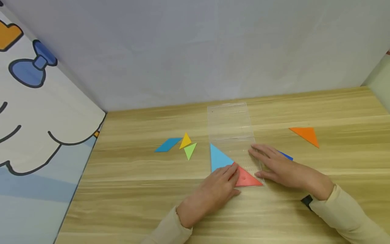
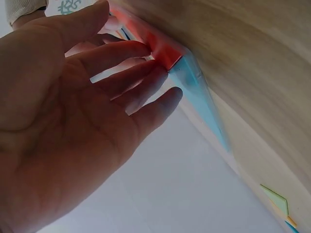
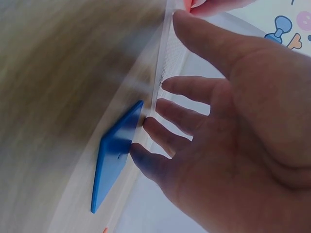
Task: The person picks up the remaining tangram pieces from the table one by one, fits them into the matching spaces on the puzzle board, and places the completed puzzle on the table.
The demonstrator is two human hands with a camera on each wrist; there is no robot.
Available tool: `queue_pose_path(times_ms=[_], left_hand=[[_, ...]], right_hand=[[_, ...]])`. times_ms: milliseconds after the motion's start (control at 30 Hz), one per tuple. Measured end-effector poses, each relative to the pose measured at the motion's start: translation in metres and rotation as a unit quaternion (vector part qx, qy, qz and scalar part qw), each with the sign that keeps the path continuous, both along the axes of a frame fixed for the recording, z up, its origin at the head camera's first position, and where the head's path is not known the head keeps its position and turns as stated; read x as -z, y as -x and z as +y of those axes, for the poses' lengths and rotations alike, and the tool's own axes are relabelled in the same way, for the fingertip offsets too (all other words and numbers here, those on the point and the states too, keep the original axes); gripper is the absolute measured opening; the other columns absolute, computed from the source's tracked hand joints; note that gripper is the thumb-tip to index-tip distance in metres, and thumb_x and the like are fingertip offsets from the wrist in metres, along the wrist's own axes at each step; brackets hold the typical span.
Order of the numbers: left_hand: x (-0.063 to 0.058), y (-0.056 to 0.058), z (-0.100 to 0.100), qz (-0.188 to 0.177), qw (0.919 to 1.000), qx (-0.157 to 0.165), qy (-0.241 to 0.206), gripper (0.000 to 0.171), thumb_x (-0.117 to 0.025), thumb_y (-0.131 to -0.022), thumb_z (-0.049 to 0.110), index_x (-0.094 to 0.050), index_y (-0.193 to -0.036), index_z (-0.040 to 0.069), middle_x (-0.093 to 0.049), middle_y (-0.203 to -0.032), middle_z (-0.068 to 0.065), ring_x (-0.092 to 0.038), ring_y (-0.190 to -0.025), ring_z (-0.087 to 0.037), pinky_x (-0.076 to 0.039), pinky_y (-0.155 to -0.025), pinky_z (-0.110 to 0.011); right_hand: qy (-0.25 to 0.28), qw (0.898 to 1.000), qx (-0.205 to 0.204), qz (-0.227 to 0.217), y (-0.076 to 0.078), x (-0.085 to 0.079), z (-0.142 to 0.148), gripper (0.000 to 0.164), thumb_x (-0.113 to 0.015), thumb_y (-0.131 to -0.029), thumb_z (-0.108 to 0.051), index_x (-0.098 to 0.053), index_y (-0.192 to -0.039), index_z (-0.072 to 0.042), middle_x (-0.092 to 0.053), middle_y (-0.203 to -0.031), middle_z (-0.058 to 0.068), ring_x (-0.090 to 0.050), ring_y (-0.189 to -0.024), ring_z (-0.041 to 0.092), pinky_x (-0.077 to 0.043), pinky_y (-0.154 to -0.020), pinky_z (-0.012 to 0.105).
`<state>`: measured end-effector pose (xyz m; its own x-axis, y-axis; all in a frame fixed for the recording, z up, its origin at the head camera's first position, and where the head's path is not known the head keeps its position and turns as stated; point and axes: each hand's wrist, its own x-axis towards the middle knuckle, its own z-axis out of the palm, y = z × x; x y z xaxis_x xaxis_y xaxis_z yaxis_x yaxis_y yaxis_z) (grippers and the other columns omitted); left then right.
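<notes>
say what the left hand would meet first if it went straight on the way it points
Past the red triangle at its fingertips, the left hand would likely meet the right hand first, across the clear case; depth is unclear, so it might pass above.

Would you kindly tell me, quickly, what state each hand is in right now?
Left hand: open, touching the red triangle, not gripping it.
Right hand: open, at the clear tray's edge, holding nothing.
</notes>
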<state>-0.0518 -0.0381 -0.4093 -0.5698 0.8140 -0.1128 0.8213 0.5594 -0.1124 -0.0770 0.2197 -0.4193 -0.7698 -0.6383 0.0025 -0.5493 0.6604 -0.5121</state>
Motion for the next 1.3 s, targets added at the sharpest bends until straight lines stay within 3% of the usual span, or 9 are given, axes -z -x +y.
queue_pose_path(times_ms=[267,433,667,867,1067,1300], left_hand=[[0.004,0.008,-0.003,-0.008,0.9988,-0.010,-0.047,0.048,-0.060,-0.105,0.035,-0.060,-0.139,0.001,-0.055,-0.143,-0.012,-0.054,-0.131,-0.028,-0.039,-0.114,-0.029],[0.006,0.010,-0.005,0.010,0.9973,-0.009,-0.073,0.043,-0.064,-0.103,0.035,-0.064,-0.132,0.003,-0.057,-0.133,-0.011,-0.058,-0.118,-0.027,-0.047,-0.104,-0.030],[0.007,0.015,-0.010,-0.017,0.9933,-0.055,-0.100,0.039,-0.066,-0.101,0.036,-0.064,-0.131,0.010,-0.060,-0.127,-0.008,-0.058,-0.115,-0.023,-0.052,-0.094,-0.030],[0.010,0.017,-0.024,0.007,0.9890,-0.065,-0.133,0.048,-0.076,-0.092,0.047,-0.066,-0.122,0.010,-0.062,-0.115,-0.009,-0.059,-0.103,-0.023,-0.054,-0.085,-0.031],[0.014,0.014,-0.032,0.034,0.9870,-0.068,-0.141,0.058,-0.078,-0.088,0.052,-0.064,-0.122,0.008,-0.063,-0.121,-0.013,-0.061,-0.106,-0.027,-0.056,-0.085,-0.033],[0.015,0.011,-0.036,-0.002,0.9871,-0.073,-0.142,0.061,-0.076,-0.091,0.049,-0.059,-0.132,0.006,-0.060,-0.130,-0.017,-0.058,-0.115,-0.030,-0.059,-0.082,-0.034]], right_hand=[[0.000,1.000,-0.002,0.013,0.000,0.001,0.001,0.070,-0.073,-0.097,-0.024,-0.041,-0.151,0.006,-0.038,-0.154,0.024,-0.040,-0.138,0.044,-0.039,-0.108,0.060],[0.004,1.000,-0.003,0.018,-0.001,0.001,0.001,0.070,-0.073,-0.096,-0.024,-0.042,-0.151,0.006,-0.039,-0.153,0.024,-0.041,-0.137,0.044,-0.039,-0.107,0.060],[0.011,0.999,-0.007,0.033,-0.001,0.005,0.002,0.069,-0.074,-0.096,-0.024,-0.043,-0.150,0.006,-0.040,-0.152,0.024,-0.042,-0.136,0.043,-0.041,-0.105,0.060],[0.007,1.000,-0.007,0.023,0.002,0.004,-0.001,0.069,-0.073,-0.097,-0.024,-0.042,-0.151,0.005,-0.040,-0.153,0.023,-0.041,-0.136,0.043,-0.042,-0.106,0.061],[0.000,1.000,-0.005,0.016,0.003,0.002,0.000,0.069,-0.073,-0.097,-0.024,-0.043,-0.151,0.005,-0.040,-0.153,0.023,-0.041,-0.137,0.043,-0.041,-0.106,0.061],[0.015,1.000,-0.003,0.014,0.005,0.001,0.005,0.064,-0.074,-0.096,-0.020,-0.047,-0.149,0.004,-0.043,-0.152,0.024,-0.042,-0.136,0.044,-0.041,-0.105,0.062]])
